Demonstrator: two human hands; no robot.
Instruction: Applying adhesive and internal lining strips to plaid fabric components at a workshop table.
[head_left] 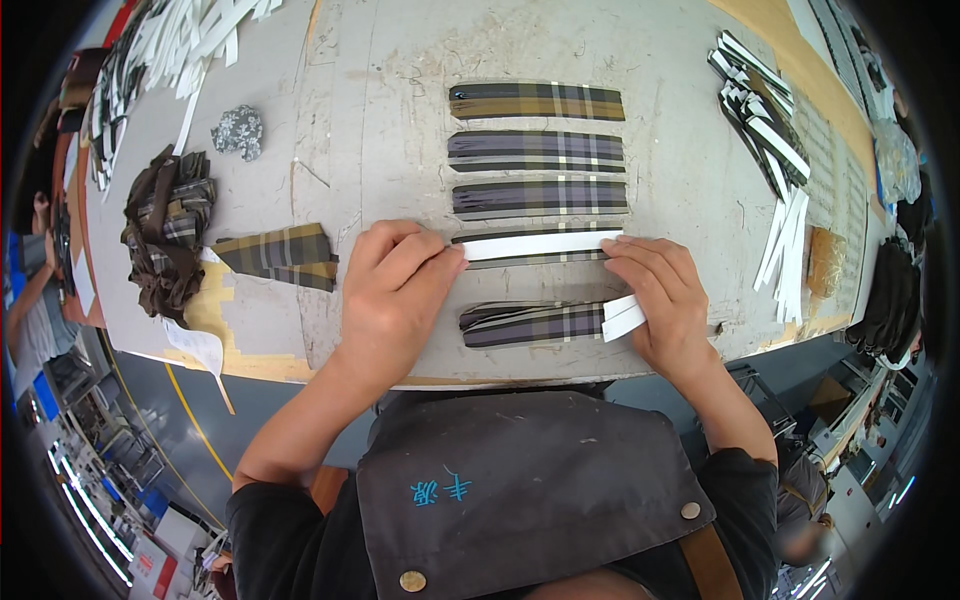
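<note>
At the near middle of the worktop (380, 150), a white strip (535, 245) lies lengthwise over a plaid cloth strip (535, 261).
In the head view, the left hand (395, 290) has thumb and forefinger pressed together at the white strip's left end; the right hand (660, 300) sets bunched fingertips on its right end, whether pinching I cannot tell. The white strip looks light, thin and bendable, easily creased; the cloth seems soft and apt to shift. Both are probably best held by their ends, lightly and flat.
</note>
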